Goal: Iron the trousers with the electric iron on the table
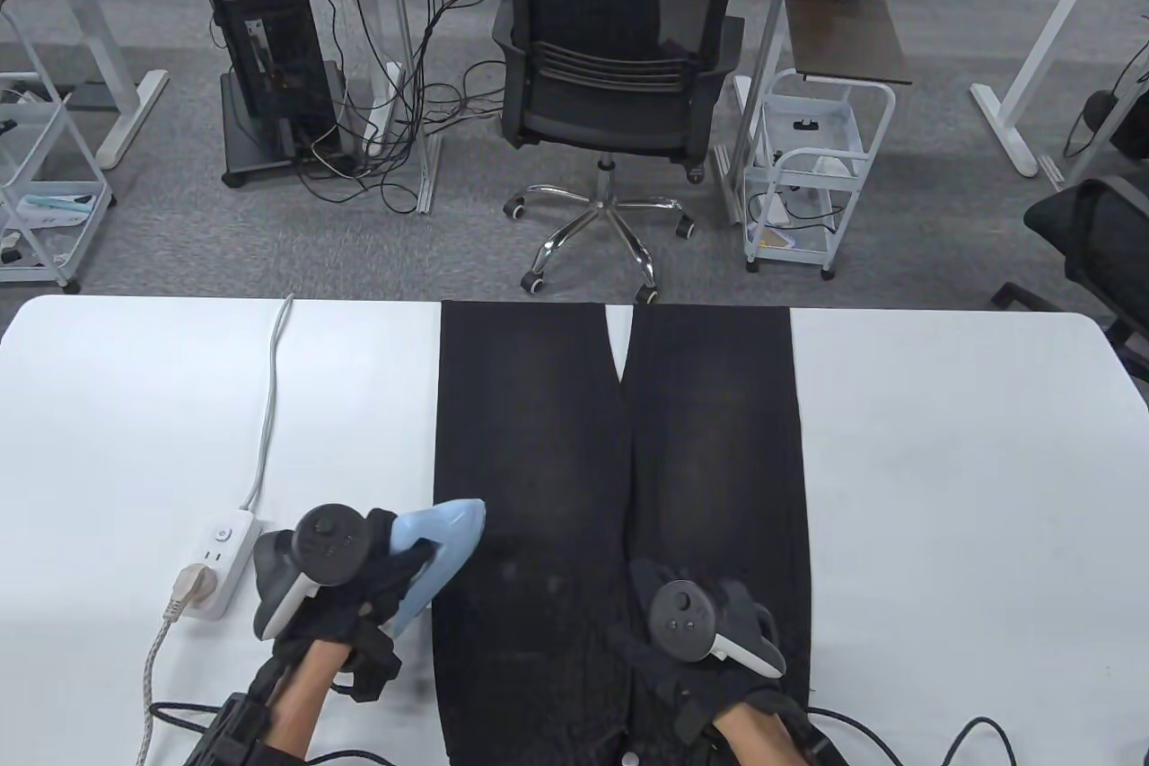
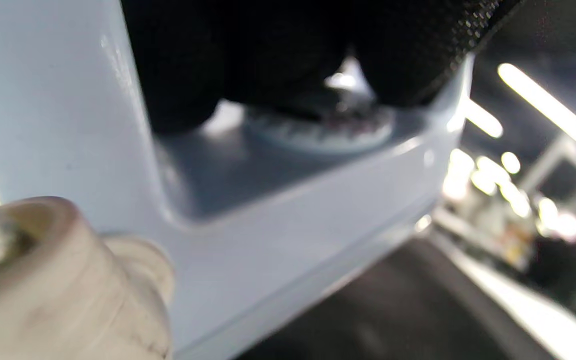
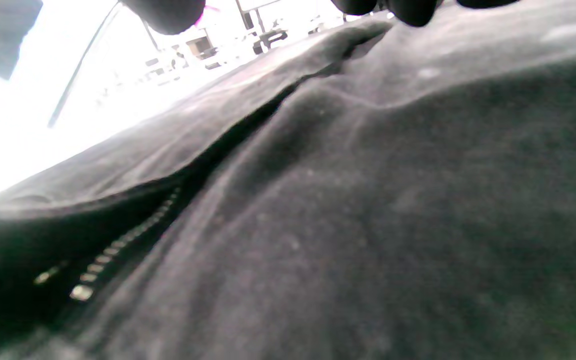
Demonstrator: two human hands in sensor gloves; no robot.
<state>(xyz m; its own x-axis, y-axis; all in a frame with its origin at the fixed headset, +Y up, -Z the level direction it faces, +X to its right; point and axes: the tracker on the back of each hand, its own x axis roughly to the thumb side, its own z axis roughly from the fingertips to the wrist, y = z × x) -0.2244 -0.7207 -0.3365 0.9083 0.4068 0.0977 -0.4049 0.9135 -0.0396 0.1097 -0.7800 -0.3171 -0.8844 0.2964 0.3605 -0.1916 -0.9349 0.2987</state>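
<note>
Black trousers (image 1: 619,479) lie flat along the middle of the white table (image 1: 942,488), legs pointing away. My left hand (image 1: 359,586) grips the handle of a light blue electric iron (image 1: 440,550), whose tip reaches over the left edge of the left trouser leg. The left wrist view shows the iron's blue body (image 2: 278,200) up close with my gloved fingers (image 2: 248,55) around its handle. My right hand (image 1: 691,622) rests flat on the right trouser leg near the waist. The right wrist view shows the dark fabric (image 3: 393,210) and the open zip (image 3: 113,250), fingertips (image 3: 173,12) at the top edge.
A white power strip (image 1: 215,564) with a plug in it lies left of the iron, its cable (image 1: 269,407) running to the table's far edge. The iron's braided cord (image 1: 153,676) trails to the front edge. An office chair (image 1: 610,83) stands beyond the table.
</note>
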